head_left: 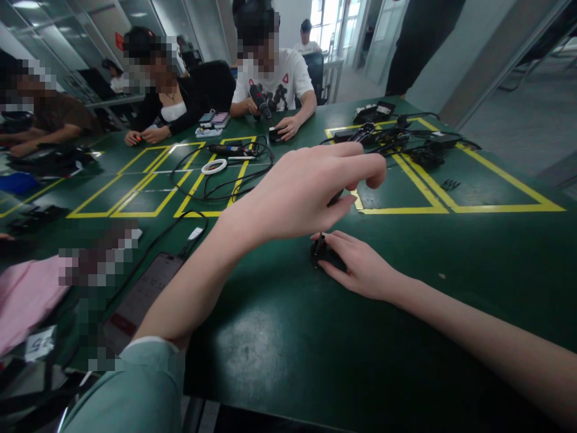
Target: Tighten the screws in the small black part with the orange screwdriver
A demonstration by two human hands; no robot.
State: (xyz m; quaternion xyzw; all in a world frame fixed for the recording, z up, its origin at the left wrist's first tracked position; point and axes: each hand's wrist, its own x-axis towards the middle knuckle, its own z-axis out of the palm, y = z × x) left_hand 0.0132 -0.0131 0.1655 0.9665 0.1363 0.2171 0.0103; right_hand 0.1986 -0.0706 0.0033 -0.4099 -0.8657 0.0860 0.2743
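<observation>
My left hand [297, 186] is held above the table, its fingers curled round a screwdriver [321, 237] that it mostly hides. Only a dark bit of the handle and the thin shaft show, with the shaft pointing down to a small black part [334, 260]. That part lies on the green tabletop, pinched between the thumb and fingers of my right hand [360, 267]. The hand covers much of it, so its exact kind cannot be made out.
A phone [148, 294] with a cable lies left of my forearm, near a pink cloth [33, 294]. Beyond are a coiled black cable [225, 192], a white ring [214, 166] and black parts [396, 138] among yellow tape lines. A co-worker opposite holds a power screwdriver [260, 101].
</observation>
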